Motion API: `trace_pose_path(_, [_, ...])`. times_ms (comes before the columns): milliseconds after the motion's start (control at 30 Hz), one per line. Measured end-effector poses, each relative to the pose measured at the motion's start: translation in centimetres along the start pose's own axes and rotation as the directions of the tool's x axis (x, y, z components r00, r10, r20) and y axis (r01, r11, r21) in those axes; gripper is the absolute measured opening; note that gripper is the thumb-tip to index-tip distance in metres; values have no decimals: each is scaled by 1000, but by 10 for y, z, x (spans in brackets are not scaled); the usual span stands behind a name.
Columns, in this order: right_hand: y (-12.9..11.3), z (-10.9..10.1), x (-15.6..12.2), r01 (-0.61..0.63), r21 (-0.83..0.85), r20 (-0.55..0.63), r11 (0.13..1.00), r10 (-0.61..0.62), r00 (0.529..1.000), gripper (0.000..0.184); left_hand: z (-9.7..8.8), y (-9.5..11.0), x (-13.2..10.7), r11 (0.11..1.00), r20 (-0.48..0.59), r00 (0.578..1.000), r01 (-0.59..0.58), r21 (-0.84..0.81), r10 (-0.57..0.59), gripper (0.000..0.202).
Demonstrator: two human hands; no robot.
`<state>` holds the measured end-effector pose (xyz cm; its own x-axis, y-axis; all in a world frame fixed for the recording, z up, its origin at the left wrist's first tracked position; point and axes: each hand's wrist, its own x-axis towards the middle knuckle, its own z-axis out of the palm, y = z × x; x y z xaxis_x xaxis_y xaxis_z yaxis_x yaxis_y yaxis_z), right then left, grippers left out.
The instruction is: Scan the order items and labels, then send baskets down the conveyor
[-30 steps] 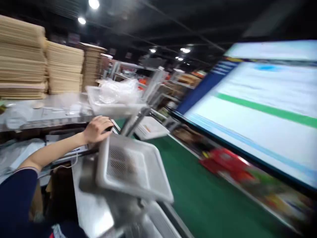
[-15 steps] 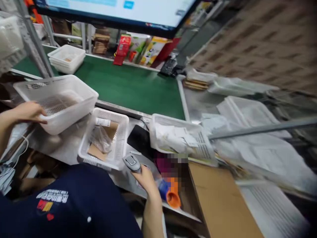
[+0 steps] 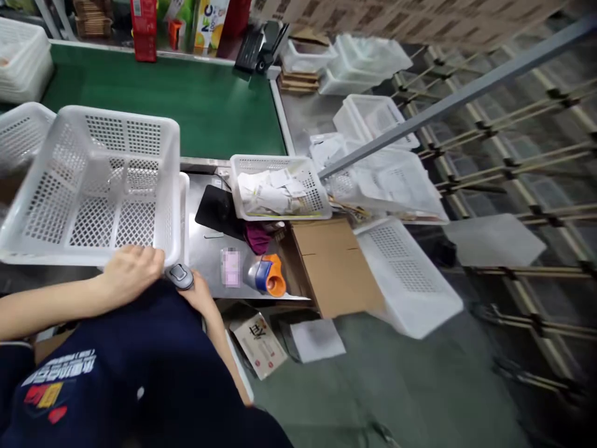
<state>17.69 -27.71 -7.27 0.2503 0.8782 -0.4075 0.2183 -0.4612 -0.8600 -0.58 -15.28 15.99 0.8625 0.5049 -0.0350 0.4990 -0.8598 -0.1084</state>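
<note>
My left hand [image 3: 133, 269] grips the near rim of a large empty white perforated basket [image 3: 96, 186] that stands over a second basket on the steel counter [image 3: 212, 255]. Close beside it my right hand [image 3: 198, 294] is closed round a grey handheld scanner [image 3: 179, 275], whose head points up toward the basket's near corner. My dark blue shirt hides the right forearm and the counter's front edge.
A basket of papers [image 3: 280, 186] sits behind a black pad [image 3: 217, 210]. An orange tape dispenser [image 3: 268, 274], an open cardboard box [image 3: 333, 264] and a tipped basket [image 3: 405, 274] lie to the right. The green conveyor [image 3: 186, 106] runs behind. More baskets [image 3: 368, 56] stand at the back.
My view swung down from the screen to the counter. The left hand brought the empty basket over the basket with the bag and card. The right hand, holding the scanner, moved left to it.
</note>
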Motion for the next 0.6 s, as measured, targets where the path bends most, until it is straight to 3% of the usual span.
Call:
trace_pose_path(133, [19, -24, -10, -9, 51, -124, 999, 16, 992, 66, 74, 35, 45, 998, 231, 973, -6, -59, 19, 30])
trace_pose_path(233, [29, -44, -20, -45, 143, -256, 989, 81, 963, 61, 118, 48, 52, 984, 353, 935, 28, -175, 36, 34])
trace_pose_path(300, [31, -54, -24, -73, 216, -317, 974, 140, 938, 59, 134, 54, 51, 971, 389, 919, 25, -239, 72, 26])
trace_pose_path(367, [30, -62, -25, -99, 252, -346, 963, 185, 920, 60, 136, 56, 50, 956, 397, 912, 16, -292, 106, 26])
trace_pose_path(467, [29, -68, -22, -125, 258, -390, 958, 222, 894, 70, 115, 32, 52, 929, 320, 942, 22, -369, 104, 60])
trace_pose_path(533, [31, -72, -17, -137, 246, -416, 960, 232, 879, 78, 89, -13, 54, 919, 218, 976, 89, -384, -3, 60])
trace_pose_path(600, [36, -78, -11, -131, 191, -434, 973, 203, 878, 80, 56, -79, 50, 902, 130, 959, 281, -328, -251, 52])
